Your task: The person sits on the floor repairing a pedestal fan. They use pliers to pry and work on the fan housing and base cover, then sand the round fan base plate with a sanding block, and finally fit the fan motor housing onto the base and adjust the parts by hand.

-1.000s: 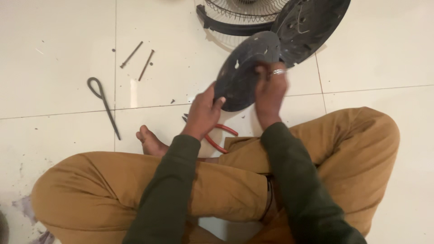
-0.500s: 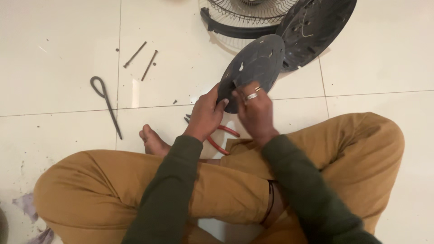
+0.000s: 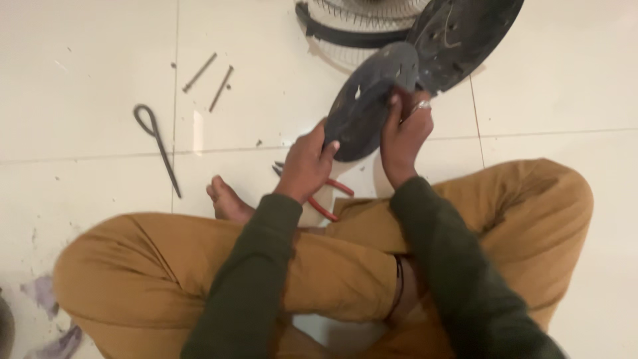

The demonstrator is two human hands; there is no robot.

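Hands grip a dark round plate above the lap: left hand pinches its lower edge, right hand (ring on one finger) braces the upper side, tilting it, probably for a look at its face. Red-handled pliers lie beneath. No labels visible anywhere on the floor tiles.

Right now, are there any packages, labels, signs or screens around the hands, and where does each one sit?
None in view: no package, label, sign or screen shows.
Both hands, left hand and right hand, hold a dark round disc, unlabelled.
On the tiled floor lie only tools: red-handled pliers, two long bolts and a looped metal rod.
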